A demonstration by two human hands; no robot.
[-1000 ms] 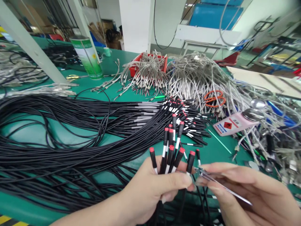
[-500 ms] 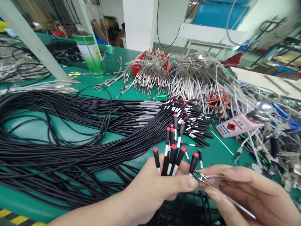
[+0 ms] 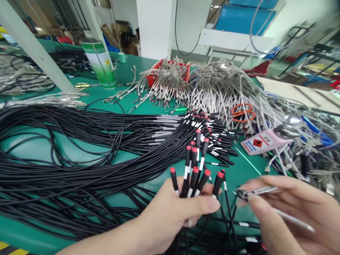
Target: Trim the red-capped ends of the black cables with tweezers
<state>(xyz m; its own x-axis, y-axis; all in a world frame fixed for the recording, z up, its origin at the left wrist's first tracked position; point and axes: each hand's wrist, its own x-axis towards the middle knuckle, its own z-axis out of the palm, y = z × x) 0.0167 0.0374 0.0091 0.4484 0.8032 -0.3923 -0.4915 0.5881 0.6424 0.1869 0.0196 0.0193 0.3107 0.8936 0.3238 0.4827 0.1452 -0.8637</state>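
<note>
My left hand (image 3: 183, 210) is closed around a bunch of black cables whose red-tipped ends (image 3: 194, 174) stick up past the thumb. White bands mark several of them just below the black plugs. To the right, apart from the bunch, my right hand (image 3: 292, 202) grips slim silver tweezers (image 3: 293, 219). Thumb and forefinger also pinch a small black piece, perhaps a cable end, by the tweezers' front; its exact kind is hard to make out. More black cables hang below between both hands.
Long black cables (image 3: 79, 173) cover the green table's left side. Behind lie a heap of grey-white cables (image 3: 220, 81), a red bin (image 3: 152, 78) and orange-handled scissors (image 3: 243, 112). A pink bottle (image 3: 261, 142) lies at right; a green can (image 3: 102, 67) stands at back left.
My right hand has moved right with the tweezers, away from the plug by my left thumb. The left hand keeps its hold on the bunch, and the view has shifted slightly.
</note>
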